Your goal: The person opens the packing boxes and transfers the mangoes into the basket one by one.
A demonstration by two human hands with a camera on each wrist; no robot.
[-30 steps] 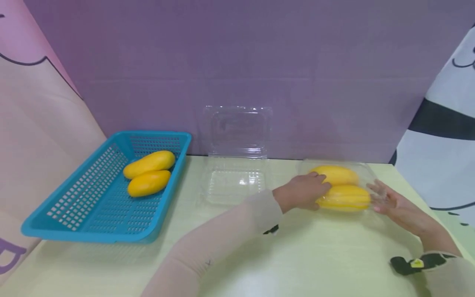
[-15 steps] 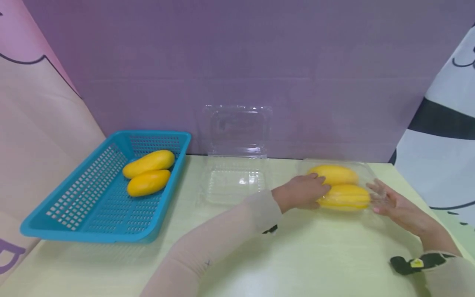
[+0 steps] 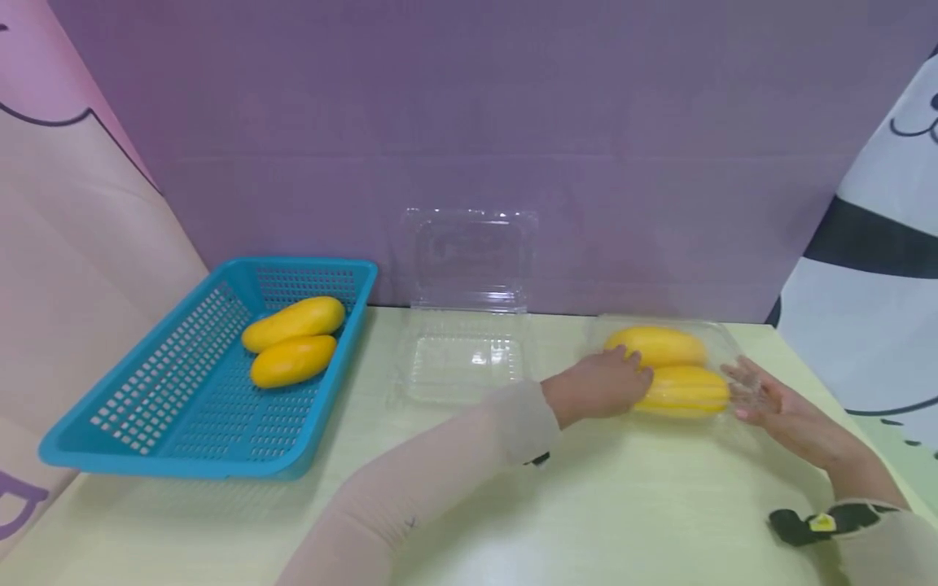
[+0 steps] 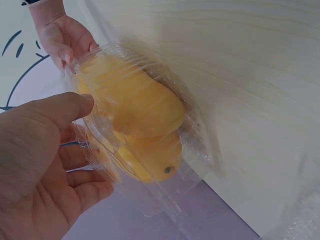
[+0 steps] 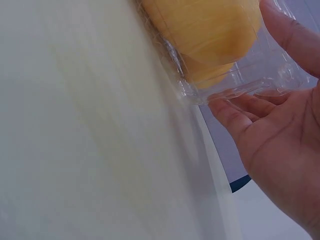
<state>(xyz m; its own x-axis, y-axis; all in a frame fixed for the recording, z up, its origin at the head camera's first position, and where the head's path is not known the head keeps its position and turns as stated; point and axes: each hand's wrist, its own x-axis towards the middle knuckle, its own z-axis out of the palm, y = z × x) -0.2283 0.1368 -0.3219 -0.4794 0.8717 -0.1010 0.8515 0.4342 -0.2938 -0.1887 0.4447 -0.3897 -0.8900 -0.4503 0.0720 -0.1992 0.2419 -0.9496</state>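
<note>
A clear plastic clamshell box [image 3: 720, 335] lies on the right of the table with two yellow mangoes [image 3: 685, 389] inside, its lid down over them. My left hand [image 3: 599, 386] grips its left edge; in the left wrist view the thumb lies on the lid and the bent fingers [image 4: 95, 192] are at the side. At the opposite edge is my right hand [image 3: 795, 417], which pinches the rim: the right wrist view has the thumb [image 5: 290, 37] above and the fingers below. Through the plastic, one mango [image 4: 150, 157] shows a dark stem end.
An open clear clamshell box [image 3: 465, 362] stands mid-table at the back, lid raised against the purple backdrop [image 3: 476, 106]. On the left is a blue slotted basket [image 3: 183, 468] holding two more mangoes [image 3: 293, 360]. My left forearm crosses the front of the table [image 3: 623, 521].
Both hands stay at the filled box's edges. The left hand has shifted very slightly along its edge, and the mangoes inside have moved a little to the left.
</note>
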